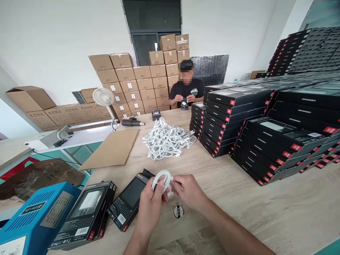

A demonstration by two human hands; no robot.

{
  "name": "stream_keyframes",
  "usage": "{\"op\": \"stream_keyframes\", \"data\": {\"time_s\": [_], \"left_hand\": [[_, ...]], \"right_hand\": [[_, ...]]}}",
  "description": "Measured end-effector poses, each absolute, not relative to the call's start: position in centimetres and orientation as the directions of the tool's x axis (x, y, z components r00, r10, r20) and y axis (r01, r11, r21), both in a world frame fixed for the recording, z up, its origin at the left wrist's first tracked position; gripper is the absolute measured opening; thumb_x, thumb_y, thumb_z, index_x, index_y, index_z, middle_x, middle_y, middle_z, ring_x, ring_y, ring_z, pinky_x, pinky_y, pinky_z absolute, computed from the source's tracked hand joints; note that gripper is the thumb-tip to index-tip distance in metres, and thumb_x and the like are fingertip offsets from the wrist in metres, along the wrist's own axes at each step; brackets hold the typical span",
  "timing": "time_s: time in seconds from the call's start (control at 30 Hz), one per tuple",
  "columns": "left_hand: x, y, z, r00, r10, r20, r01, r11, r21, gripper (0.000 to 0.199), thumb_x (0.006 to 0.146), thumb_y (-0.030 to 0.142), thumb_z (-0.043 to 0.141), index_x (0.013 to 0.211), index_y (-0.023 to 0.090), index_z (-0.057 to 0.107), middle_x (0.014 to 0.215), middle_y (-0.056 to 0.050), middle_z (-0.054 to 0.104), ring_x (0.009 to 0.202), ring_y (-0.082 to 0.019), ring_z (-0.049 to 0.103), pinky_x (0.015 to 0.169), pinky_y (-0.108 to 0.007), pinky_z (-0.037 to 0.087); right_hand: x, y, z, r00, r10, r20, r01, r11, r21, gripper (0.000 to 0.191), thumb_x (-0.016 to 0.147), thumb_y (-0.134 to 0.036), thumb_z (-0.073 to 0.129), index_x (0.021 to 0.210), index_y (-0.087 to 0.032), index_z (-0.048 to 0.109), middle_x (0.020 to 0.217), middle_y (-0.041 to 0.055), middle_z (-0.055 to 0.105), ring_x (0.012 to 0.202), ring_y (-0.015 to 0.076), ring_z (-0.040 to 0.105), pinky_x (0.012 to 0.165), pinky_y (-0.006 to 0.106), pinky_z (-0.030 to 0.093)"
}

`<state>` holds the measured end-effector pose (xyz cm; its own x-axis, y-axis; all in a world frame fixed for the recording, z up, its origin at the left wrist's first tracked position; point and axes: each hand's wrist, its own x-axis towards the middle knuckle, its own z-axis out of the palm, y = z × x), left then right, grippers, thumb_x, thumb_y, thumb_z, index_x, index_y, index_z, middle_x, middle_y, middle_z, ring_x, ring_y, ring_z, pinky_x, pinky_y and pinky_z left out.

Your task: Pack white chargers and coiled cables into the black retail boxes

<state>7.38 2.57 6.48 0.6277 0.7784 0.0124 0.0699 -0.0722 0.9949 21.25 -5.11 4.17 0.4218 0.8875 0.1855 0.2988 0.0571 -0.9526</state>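
Handling the cable (166, 179) seems the step: left grip (151, 201) pinches its coil, right grip (189, 191) its edge. Next likely calls for keeping loops together.

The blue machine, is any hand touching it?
No, the left hand, nearest the blue machine, holds a coiled white cable apart from it.

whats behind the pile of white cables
Behind the cables: a small black box and, farther back, a person holding another box. They hide the table directly behind the pile.
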Motion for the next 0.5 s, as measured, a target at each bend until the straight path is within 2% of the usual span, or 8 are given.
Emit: {"op": "stream_keyframes", "data": {"time_s": [0.1,0.23,0.33,0.5], "left_hand": [[7.53,2.55,6.89,0.686,0.727,-0.031,0.005,0.038,0.999,0.042,0.085,0.06,0.063,0.091,0.019,0.058,0.07,0.001,0.063,0.052,-0.011,0.05,0.048,-0.023,0.035],[7.59,2.7,6.84,0.74,0.668,-0.081,-0.017,0.139,0.99,0.04,0.087,0.057,0.062,0.088,0.017,0.057,0.067,0.001,0.06,0.049,-0.008,0.047,0.046,-0.022,0.032],[7.55,2.73,6.63,0.755,0.653,-0.061,-0.009,0.102,0.995,0.041,0.088,0.057,0.061,0.091,0.016,0.057,0.067,0.001,0.061,0.049,-0.009,0.049,0.046,-0.022,0.033],[7.47,2.64,6.96,0.709,0.701,-0.077,0.067,0.041,0.997,0.043,0.087,0.061,0.059,0.09,0.018,0.056,0.066,0.001,0.062,0.048,-0.011,0.051,0.045,-0.023,0.035]], "right_hand": [[21.07,-5.51,4.38,0.35,0.888,0.298,0.501,0.091,-0.86,0.028,0.092,-0.025,0.05,0.065,-0.021,0.058,0.06,-0.0025,0.058,0.056,0.0135,0.052,0.059,0.028,0.037],[20.99,-5.55,4.57,0.34,0.893,0.295,0.541,0.071,-0.838,0.028,0.093,-0.02,0.05,0.066,-0.021,0.058,0.063,-0.0015,0.061,0.059,0.0146,0.055,0.061,0.028,0.037],[21.04,-5.58,4.77,0.298,0.917,0.266,0.549,0.063,-0.833,0.027,0.092,-0.016,0.048,0.068,-0.021,0.058,0.065,-0.0005,0.064,0.06,0.0152,0.057,0.062,0.028,0.037],[21.24,-5.68,4.65,0.257,0.885,0.388,0.669,0.127,-0.732,0.027,0.096,-0.019,0.045,0.072,-0.02,0.057,0.071,0.0013,0.063,0.066,0.0156,0.055,0.065,0.028,0.037]]}}
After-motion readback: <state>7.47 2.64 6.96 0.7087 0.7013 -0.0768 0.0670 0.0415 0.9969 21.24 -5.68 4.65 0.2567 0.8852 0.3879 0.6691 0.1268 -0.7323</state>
